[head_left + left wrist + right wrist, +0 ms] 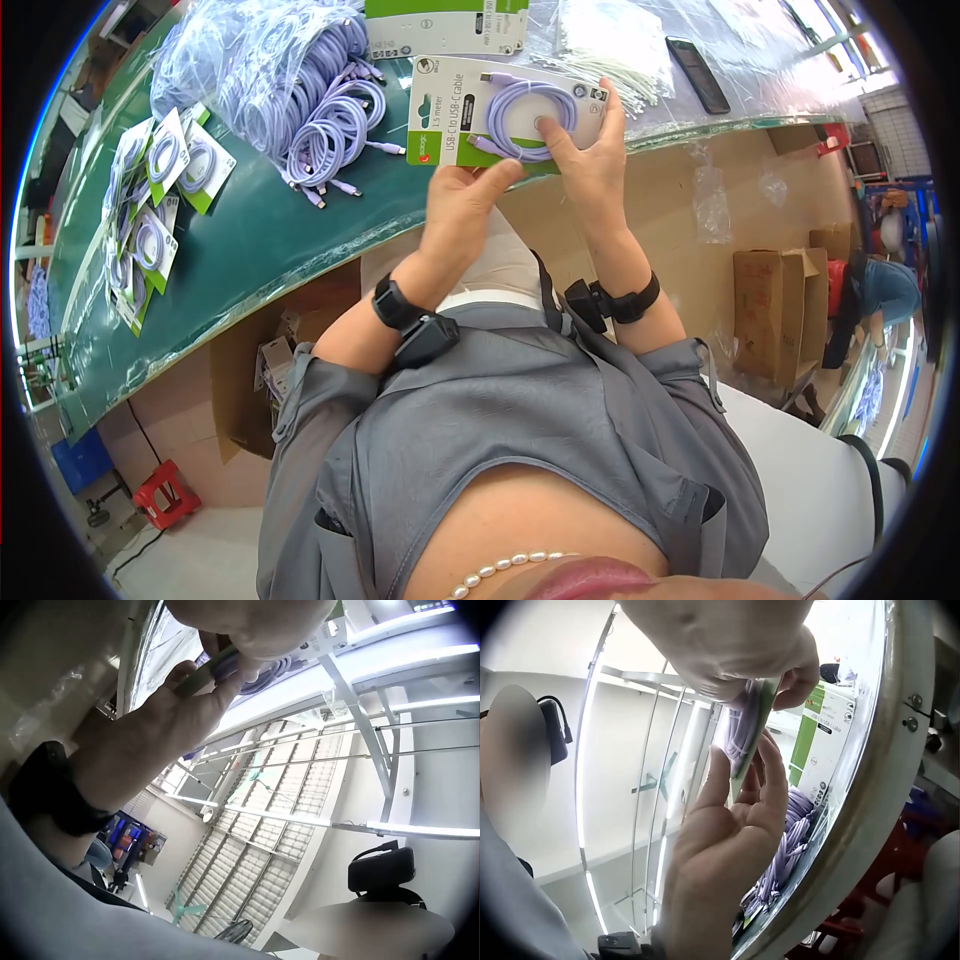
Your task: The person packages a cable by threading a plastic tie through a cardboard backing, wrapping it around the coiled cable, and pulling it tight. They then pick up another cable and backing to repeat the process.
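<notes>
A coiled lilac USB-C cable lies on the front of a green-and-white cardboard backing card, held up over the table's near edge. My left hand pinches the card's lower edge, its thumb in front and its fingers partly hidden behind. At the right end, my right hand grips the card with its thumb against the coil and fingers around the edge. In the right wrist view, the card appears nearly edge-on between the right hand and the left hand.
Beyond the card lie bagged lilac cables and loose coils. Several carded cables are piled at left. More printed cards, white ties and a phone sit at the back. Cardboard boxes stand on the floor.
</notes>
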Demonstrator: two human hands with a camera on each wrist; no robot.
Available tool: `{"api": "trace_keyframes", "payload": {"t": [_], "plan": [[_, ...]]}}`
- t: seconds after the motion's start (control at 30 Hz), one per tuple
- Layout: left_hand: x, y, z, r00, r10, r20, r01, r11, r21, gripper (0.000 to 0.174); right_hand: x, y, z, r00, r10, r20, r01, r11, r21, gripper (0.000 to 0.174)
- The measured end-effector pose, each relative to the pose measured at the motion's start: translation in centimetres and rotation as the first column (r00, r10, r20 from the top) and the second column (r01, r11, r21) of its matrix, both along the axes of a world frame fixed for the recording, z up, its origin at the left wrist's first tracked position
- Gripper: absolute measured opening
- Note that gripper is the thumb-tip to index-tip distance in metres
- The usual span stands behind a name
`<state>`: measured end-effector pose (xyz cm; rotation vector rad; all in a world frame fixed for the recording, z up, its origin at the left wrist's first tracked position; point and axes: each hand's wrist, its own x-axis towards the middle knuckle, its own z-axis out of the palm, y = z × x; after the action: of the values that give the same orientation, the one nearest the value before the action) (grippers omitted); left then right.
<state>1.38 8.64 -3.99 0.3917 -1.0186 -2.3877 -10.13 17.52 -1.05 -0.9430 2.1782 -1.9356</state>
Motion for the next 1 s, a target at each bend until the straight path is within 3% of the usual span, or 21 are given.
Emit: {"api": "trace_keyframes", "payload": {"t": [0.1,0.17,0.5,0.6,0.63,0.7,0.73,0.83,1.0], "plan": [[-0.7,1.3,-0.2,0.988,0.156,0.001,-0.156,0.988,-0.020,0.034,0.7,-0.3,-0.3,0.999,-0.022,-0.039,0.022,1.000,-0.001,0.086],[-0.7,1.0,-0.2,0.990,0.143,0.001,-0.143,0.990,-0.009,0.034,0.8,-0.3,-0.6,0.987,-0.074,-0.144,0.080,0.996,0.036,0.084],[-0.6,0.1,-0.3,0.995,0.100,-0.004,-0.099,0.989,0.113,0.026,0.6,0.6,-1.1,0.956,-0.011,-0.293,0.032,0.997,0.069,0.075],[-0.4,-0.2,-0.1,0.992,0.125,0.000,-0.125,0.990,0.067,0.023,-0.1,0.5,-1.2,0.939,-0.042,-0.340,0.065,0.996,0.058,0.070],[-0.4,-0.2,-0.1,0.991,0.135,0.004,-0.135,0.990,0.049,0.022,-0.5,0.7,-0.1,0.852,-0.086,-0.517,0.148,0.986,0.080,0.064],[-0.2,-0.2,-0.4,0.992,0.123,0.008,-0.123,0.992,0.040,0.022,-1.0,1.1,1.6,0.577,-0.128,-0.807,0.318,0.945,0.077,0.051],[-0.2,-0.3,-0.5,0.994,0.110,0.012,-0.110,0.994,0.027,0.023,-0.9,1.1,1.6,0.575,-0.130,-0.808,0.322,0.944,0.077,0.051],[-0.3,0.1,-0.4,0.995,0.093,0.029,-0.093,0.996,-0.009,0.022,-0.1,0.7,1.6,0.716,0.020,-0.698,0.214,0.945,0.247,0.034],[-0.2,0.9,-1.1,0.994,0.104,0.036,-0.103,0.995,-0.008,0.023,-0.2,0.1,0.3,0.668,-0.016,-0.744,0.271,0.936,0.224,0.028]]}}
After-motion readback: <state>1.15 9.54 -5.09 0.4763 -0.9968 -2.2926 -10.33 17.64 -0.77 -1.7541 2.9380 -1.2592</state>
